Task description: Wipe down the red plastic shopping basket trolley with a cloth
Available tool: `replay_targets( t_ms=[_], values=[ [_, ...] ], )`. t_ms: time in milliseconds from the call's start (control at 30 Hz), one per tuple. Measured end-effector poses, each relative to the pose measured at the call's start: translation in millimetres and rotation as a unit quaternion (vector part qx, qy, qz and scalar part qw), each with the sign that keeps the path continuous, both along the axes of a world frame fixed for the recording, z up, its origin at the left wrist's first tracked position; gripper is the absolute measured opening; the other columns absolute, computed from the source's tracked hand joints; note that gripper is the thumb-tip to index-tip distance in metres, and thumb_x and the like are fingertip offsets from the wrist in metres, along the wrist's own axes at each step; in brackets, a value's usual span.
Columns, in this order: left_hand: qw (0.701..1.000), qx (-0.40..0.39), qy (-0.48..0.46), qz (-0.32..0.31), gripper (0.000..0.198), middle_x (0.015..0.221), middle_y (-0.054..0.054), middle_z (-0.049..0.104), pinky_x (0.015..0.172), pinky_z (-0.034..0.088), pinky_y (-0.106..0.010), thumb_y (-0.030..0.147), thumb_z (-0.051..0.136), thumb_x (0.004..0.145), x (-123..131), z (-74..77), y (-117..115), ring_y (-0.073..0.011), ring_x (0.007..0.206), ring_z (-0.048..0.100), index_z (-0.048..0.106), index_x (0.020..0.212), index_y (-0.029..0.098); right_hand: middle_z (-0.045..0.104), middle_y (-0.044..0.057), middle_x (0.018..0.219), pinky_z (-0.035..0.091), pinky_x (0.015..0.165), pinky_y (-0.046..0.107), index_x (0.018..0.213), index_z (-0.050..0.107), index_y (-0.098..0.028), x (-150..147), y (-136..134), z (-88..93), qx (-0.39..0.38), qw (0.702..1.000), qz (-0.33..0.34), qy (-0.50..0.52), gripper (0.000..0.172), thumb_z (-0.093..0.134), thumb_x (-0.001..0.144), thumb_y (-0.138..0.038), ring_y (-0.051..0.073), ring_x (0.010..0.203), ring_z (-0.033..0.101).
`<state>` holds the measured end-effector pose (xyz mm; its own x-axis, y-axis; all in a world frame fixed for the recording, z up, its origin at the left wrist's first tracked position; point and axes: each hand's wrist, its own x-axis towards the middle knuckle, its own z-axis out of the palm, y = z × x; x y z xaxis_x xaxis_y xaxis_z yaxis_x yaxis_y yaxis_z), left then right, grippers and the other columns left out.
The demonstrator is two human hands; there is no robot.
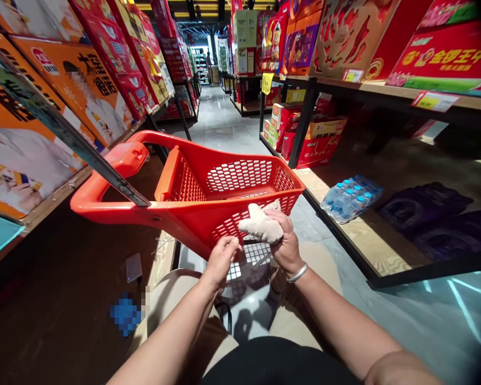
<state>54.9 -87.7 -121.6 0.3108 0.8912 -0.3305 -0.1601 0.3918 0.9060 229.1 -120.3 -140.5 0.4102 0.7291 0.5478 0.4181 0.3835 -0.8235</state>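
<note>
A red plastic rolling shopping basket [232,209] stands on the floor before my knees, its sides pierced with many holes. My right hand [287,241], with a silver bangle at the wrist, is closed on a bunched cream-white cloth [262,225]. The cloth lies in front of the basket's near side; whether it touches the plastic I cannot tell. Lower and to the left, my left hand [223,260] is close to the same side wall with its fingers curled together. What those fingers hold, if anything, is hidden. A scuffed metal bar [80,144] slants down to the basket's rim.
Orange cartons [84,88] fill the shelf at left. Below it lie a white rectangular device [133,267] and a blurred blue item [125,314]. At right, a low shelf holds a pack of water bottles [350,199]. Tiled aisle floor [220,115] runs ahead between shelves.
</note>
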Motion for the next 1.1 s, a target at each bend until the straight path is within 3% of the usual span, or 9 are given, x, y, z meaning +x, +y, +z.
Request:
replay_targets(
  t_ms=[100, 200, 367, 467, 567, 700, 833, 933, 1100],
  values=[
    [0.969, -0.142, -0.157, -0.131, 0.071, 0.093, -0.008, 0.073, 0.073, 0.057, -0.034, 0.074, 0.077, 0.069, 2, 4.7, -7, -0.0219, 0.082, 0.069, 0.069, 0.112, 0.018, 0.070, 0.006, 0.109, 0.043, 0.105, 0.046, 0.102, 0.069, -0.025, -5, -9, -3.1, -0.011, 0.997, -0.003, -0.075, 0.019, 0.069, 0.084, -0.030, 0.024, 0.107, 0.063],
    [0.961, -0.134, -0.221, -0.093, 0.071, 0.106, -0.009, 0.075, 0.092, 0.057, -0.042, 0.069, 0.081, 0.069, 9, 11.7, -11, -0.0264, 0.101, 0.070, 0.068, 0.118, 0.020, 0.070, 0.007, 0.107, 0.048, 0.097, 0.043, 0.113, 0.066, -0.024, -14, -15, -11.0, -0.085, 0.995, 0.054, -0.016, 0.037, 0.074, 0.080, -0.040, 0.025, 0.102, 0.062],
    [0.988, -0.027, -0.145, -0.041, 0.059, 0.106, -0.008, 0.076, 0.098, 0.053, -0.038, 0.053, 0.087, 0.069, 19, 15.1, -8, -0.0269, 0.107, 0.069, 0.068, 0.113, 0.018, 0.062, 0.012, 0.127, 0.043, 0.112, 0.047, 0.125, 0.065, -0.023, -10, -16, -4.2, -0.099, 0.977, 0.141, 0.121, 0.068, 0.076, 0.074, -0.067, 0.031, 0.123, 0.056],
    [0.990, 0.059, -0.097, -0.080, 0.057, 0.112, -0.009, 0.076, 0.096, 0.053, -0.038, 0.056, 0.078, 0.077, 22, 14.7, -1, -0.0269, 0.107, 0.069, 0.066, 0.119, 0.020, 0.065, 0.010, 0.126, 0.045, 0.112, 0.047, 0.120, 0.068, -0.024, -13, -16, 8.2, -0.102, 0.940, 0.210, 0.250, 0.062, 0.074, 0.076, -0.068, 0.030, 0.125, 0.058],
    [0.969, 0.191, 0.075, -0.135, 0.052, 0.108, -0.010, 0.076, 0.097, 0.052, -0.038, 0.053, 0.071, 0.083, 18, 27.0, 11, -0.0271, 0.103, 0.069, 0.066, 0.121, 0.018, 0.072, 0.007, 0.118, 0.054, 0.103, 0.047, 0.120, 0.067, -0.026, -16, -13, 19.9, -0.116, 0.885, 0.267, 0.363, 0.052, 0.079, 0.077, -0.053, 0.028, 0.114, 0.066],
    [0.839, 0.399, 0.366, -0.051, 0.072, 0.103, -0.009, 0.076, 0.089, 0.052, -0.041, 0.040, 0.069, 0.085, -3, 74.9, 27, -0.0272, 0.089, 0.069, 0.045, 0.149, 0.020, 0.070, 0.006, 0.125, 0.053, 0.106, 0.046, 0.127, 0.063, -0.027, 20, 9, 39.9, -0.014, 0.960, 0.105, 0.260, 0.056, 0.082, 0.076, -0.038, 0.026, 0.114, 0.066],
    [0.614, 0.626, 0.480, 0.036, 0.040, 0.123, -0.017, 0.070, 0.105, 0.043, -0.046, 0.036, 0.058, 0.091, -29, 125.1, 51, -0.0325, 0.116, 0.061, 0.065, 0.125, 0.016, 0.059, 0.007, 0.142, 0.043, 0.116, 0.051, 0.134, 0.064, -0.029, 67, 42, 55.3, 0.073, 0.993, -0.089, -0.025, 0.054, 0.074, 0.081, -0.027, 0.028, 0.131, 0.055],
    [0.506, 0.616, 0.602, 0.045, 0.035, 0.118, -0.019, 0.071, 0.097, 0.043, -0.049, 0.038, 0.051, 0.095, -39, 136.8, 71, -0.0347, 0.111, 0.062, 0.070, 0.115, 0.016, 0.060, 0.006, 0.141, 0.041, 0.113, 0.055, 0.116, 0.075, -0.030, 54, 58, 54.8, 0.004, 0.980, -0.073, -0.183, 0.039, 0.069, 0.081, -0.015, 0.032, 0.132, 0.051],
    [0.432, 0.539, 0.722, -0.049, 0.055, 0.078, -0.015, 0.074, 0.078, 0.040, -0.044, 0.042, 0.030, 0.102, -37, 124.8, 86, -0.0304, 0.076, 0.066, 0.072, 0.078, 0.016, 0.060, -0.003, 0.143, 0.039, 0.115, 0.049, 0.117, 0.075, -0.040, -27, 66, 47.6, 0.026, 0.958, 0.049, -0.280, 0.029, 0.062, 0.095, -0.026, 0.028, 0.140, 0.042]
  ],
)
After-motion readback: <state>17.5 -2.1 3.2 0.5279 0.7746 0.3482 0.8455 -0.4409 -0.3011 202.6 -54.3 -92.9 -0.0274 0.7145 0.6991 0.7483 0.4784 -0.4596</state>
